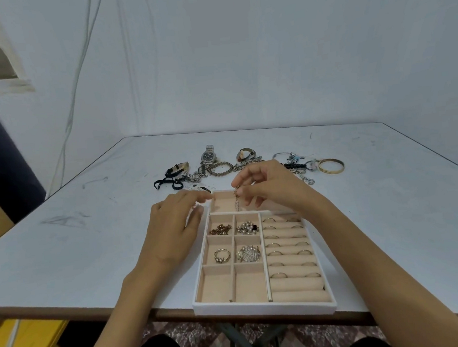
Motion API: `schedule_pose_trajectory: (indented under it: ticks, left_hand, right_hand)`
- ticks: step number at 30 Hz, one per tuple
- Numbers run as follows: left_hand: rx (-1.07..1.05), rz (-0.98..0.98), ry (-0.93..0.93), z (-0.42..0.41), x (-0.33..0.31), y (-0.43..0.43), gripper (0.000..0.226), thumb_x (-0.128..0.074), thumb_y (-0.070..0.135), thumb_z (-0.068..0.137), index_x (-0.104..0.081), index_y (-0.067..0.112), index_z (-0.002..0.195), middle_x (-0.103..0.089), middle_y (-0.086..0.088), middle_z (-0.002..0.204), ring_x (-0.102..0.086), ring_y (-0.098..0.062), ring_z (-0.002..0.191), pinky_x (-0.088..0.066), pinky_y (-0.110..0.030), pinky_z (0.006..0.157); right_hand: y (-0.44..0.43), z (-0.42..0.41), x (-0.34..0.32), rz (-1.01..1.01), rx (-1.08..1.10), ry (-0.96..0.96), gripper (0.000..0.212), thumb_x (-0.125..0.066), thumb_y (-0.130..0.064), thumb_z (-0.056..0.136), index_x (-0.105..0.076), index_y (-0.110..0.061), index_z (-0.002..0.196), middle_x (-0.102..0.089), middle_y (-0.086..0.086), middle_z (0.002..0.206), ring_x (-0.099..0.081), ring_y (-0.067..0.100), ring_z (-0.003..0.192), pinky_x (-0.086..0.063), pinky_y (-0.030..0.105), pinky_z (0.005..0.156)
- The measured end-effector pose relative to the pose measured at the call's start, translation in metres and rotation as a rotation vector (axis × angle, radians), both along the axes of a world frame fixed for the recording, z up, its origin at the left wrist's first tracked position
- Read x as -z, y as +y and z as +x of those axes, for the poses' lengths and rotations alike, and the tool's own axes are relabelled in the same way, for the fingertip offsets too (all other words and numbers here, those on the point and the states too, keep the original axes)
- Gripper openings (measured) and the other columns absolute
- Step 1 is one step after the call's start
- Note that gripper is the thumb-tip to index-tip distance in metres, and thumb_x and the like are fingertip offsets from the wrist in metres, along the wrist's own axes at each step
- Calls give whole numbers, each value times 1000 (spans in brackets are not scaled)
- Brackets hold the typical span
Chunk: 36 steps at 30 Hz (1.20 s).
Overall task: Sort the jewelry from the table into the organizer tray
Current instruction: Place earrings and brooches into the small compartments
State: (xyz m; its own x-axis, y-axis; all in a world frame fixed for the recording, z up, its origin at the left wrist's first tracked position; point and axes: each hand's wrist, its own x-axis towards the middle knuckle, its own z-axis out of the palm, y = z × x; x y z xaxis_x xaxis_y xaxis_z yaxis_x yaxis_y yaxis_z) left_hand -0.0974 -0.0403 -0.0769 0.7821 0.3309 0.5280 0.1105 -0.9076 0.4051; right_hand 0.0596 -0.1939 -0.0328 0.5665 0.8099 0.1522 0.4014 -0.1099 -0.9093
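Four tray [264, 307] cells hold trinkets [248, 253]; right hand [267, 186] fingers [246, 175] pinch chain [236, 200] over top cell; left hand [174, 228] slack.

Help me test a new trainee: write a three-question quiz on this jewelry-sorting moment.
1. True or false: the right hand pinches a thin chain that hangs over the far long compartment of the organizer tray.
2. Where do the plain rings sit? A) between the rolls on the tray's right side; B) in the near left compartment; C) on the table.
3. Fill in: the gold bangle lies on the ___, beyond the tray.
Key: 1 true; 2 A; 3 table.
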Motion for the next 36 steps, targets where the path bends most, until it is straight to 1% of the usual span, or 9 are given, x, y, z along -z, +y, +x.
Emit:
schedule_pose_trajectory:
  ticks: [5, 9, 14, 19, 22, 26, 32, 34, 36]
  left_hand:
    - [-121, -13, 363, -6, 7, -2, 43, -28, 31, 104, -36, 21, 144, -32, 6, 153, -22, -11, 143, -6, -41, 119]
    - [-137, 10, 509, -6, 8, -4, 51, -14, 37, 104, -14, 23, 153, -7, 7, 161, -1, -8, 148, 1, -35, 120]
    - [-140, 26, 524, -5, 11, -2, 52, -13, 38, 104, -11, 23, 154, -5, 6, 161, -1, -8, 148, 1, -34, 120]
    - [-132, 41, 512, -4, 13, -1, 53, -12, 39, 103, -12, 23, 154, -6, 5, 161, -2, -9, 148, 0, -35, 121]
    - [-136, 47, 518, -3, 15, 1, 52, -12, 39, 103, -13, 24, 154, -6, 5, 161, -2, -9, 148, -1, -35, 120]
    - [-142, 40, 519, -3, 15, 0, 52, -13, 38, 104, -13, 23, 153, -5, 6, 161, -1, -8, 148, 0, -34, 121]
    - [-142, 33, 502, -5, 13, -1, 51, -17, 37, 104, -15, 23, 153, -7, 6, 161, -2, -9, 148, 0, -33, 120]
    - [-140, 30, 496, -5, 12, -1, 51, -18, 37, 104, -16, 23, 153, -8, 5, 161, -3, -9, 148, 0, -33, 120]
    - [-137, 22, 494, -5, 12, -2, 51, -18, 36, 104, -16, 23, 153, -9, 5, 161, -3, -9, 148, 0, -33, 120]
  right_hand:
    - [-1, -5, -5, 31, -25, 1, 15, -71, 0, 81, -67, 1, 96, -69, 10, 75, -65, 17, 64, -52, 22, 57]
    - [-1, -13, -12, 52, -68, -5, 14, -75, -1, 78, -68, 0, 91, -69, 18, 77, -67, 19, 68, -54, 23, 61]
    - [-5, -27, -22, 35, -210, -4, 17, -74, -1, 79, -72, -3, 96, -72, 17, 83, -67, 16, 67, -56, 25, 67]
    - [-5, -40, -23, -52, -362, -79, 16, -74, -4, 80, -74, -3, 96, -74, 6, 78, -68, 25, 69, -54, 40, 70]
    - [-3, -44, -21, -92, -409, -116, 14, -75, -5, 80, -74, -5, 95, -74, 3, 77, -67, 18, 67, -54, 24, 66]
    - [-1, -44, -16, -165, -422, -121, 17, -76, -6, 79, -72, -3, 95, -74, 11, 81, -68, 30, 67, -56, 26, 65]
    - [1, -44, -14, -244, -442, -183, 16, -76, -4, 79, -75, -2, 95, -74, -1, 76, -63, 5, 60, -42, 9, 56]
    - [2, -45, -13, -249, -451, -243, 17, -77, -8, 79, -76, -5, 95, -75, 1, 78, -63, 21, 61, -45, 20, 57]
    - [2, -45, -12, -245, -462, -278, 17, -77, -10, 79, -77, -7, 95, -75, 5, 82, -64, 39, 74, -51, 41, 67]
